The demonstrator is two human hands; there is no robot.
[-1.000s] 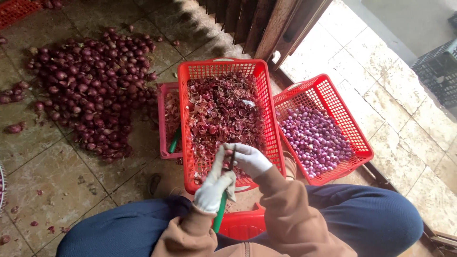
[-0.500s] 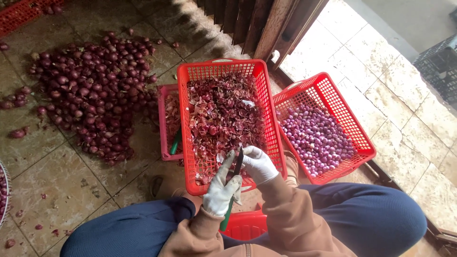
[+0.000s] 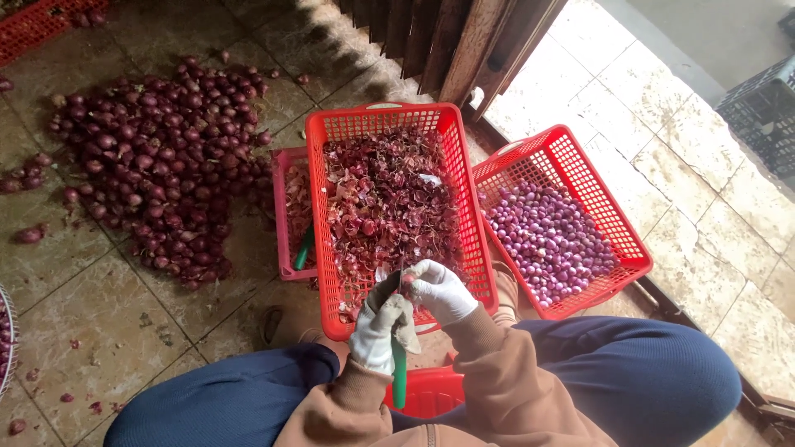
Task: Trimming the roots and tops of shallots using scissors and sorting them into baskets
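Both my hands wear white gloves and meet over the near rim of the middle red basket (image 3: 319, 215), which is full of red onion skins (image 3: 389, 207). My left hand (image 3: 377, 331) is closed on a green-handled knife (image 3: 399, 377), whose handle hangs down below the fist. My right hand (image 3: 440, 291) touches the left one, its fingers closed around a small shallot that is mostly hidden. To the right, a second red basket (image 3: 571, 153) holds peeled purple shallots (image 3: 546, 240).
A big pile of unpeeled red shallots (image 3: 157, 165) lies on the tiled floor at left. A pink tray (image 3: 281, 223) with a green tool (image 3: 305, 248) sits under the middle basket. A wooden door frame (image 3: 497, 50) stands behind. My legs in blue trousers (image 3: 629, 372) fill the bottom.
My hands have stayed together at the basket's near rim and drifted slightly toward my body. The knife handle now hangs more upright.
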